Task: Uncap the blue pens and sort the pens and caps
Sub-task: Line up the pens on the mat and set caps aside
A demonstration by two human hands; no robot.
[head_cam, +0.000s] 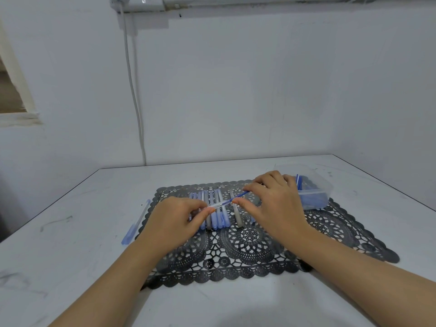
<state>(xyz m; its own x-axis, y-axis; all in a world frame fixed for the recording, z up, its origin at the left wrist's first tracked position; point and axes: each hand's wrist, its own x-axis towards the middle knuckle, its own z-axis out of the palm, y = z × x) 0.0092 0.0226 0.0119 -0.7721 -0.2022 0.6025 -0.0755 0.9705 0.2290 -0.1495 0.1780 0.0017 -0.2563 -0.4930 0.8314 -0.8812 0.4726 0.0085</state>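
Head view: looks roughly midway, left hand (174, 220) and right hand (273, 201) pinching opposite ends of one pen (224, 203) above a laid-out row (219, 217), more waiting in the tub (328, 185).

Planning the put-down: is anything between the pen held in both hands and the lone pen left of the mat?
Nothing visible does. The left hand and right hand hold the pen above the row of blue and grey pieces lying flat on the mat; toward the lone pen there is only the left hand itself.
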